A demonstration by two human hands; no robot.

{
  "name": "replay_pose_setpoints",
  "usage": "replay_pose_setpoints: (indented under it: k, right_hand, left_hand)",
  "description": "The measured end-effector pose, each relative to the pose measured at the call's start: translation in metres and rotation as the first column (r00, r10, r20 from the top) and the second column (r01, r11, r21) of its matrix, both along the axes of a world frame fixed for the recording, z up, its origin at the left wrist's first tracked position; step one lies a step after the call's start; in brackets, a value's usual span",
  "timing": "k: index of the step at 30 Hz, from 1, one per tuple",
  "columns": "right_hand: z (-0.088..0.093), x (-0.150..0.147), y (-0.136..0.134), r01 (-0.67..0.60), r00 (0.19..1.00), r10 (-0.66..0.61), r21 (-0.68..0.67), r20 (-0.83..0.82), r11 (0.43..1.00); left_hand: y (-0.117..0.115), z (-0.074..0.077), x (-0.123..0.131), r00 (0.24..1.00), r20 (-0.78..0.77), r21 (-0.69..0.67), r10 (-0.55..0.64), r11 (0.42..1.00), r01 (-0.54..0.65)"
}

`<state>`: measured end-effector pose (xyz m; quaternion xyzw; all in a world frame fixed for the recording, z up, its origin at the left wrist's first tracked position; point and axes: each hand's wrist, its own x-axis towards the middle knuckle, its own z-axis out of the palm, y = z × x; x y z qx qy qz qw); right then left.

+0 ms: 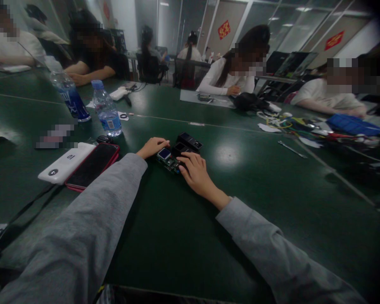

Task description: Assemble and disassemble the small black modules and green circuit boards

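A small green circuit board (169,161) with a little blue screen lies on the dark green table (247,185), with black box-shaped parts (188,143) just behind it. My left hand (152,147) rests at the board's left end, fingers curled against it. My right hand (196,172) lies over the board's right end, fingers bent down onto it. Both arms wear grey sleeves.
A white power bank (66,162) and a red-cased phone (92,166) lie to the left. Two water bottles (106,109) stand behind them. Other people sit around the table. Wires, tools and a blue tray (351,125) clutter the far right.
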<state>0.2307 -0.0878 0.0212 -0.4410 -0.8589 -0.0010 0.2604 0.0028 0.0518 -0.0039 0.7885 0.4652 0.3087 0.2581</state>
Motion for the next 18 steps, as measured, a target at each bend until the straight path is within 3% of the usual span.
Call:
replay_pose_setpoints:
  k: [18]
  right_hand:
    - [0.0007,-0.0003,0.0,0.005,1.0,-0.005,0.005,0.008,1.0]
  left_hand:
    - [0.0014,-0.0006,0.0004,1.0,0.0,0.009,-0.012,1.0,0.012]
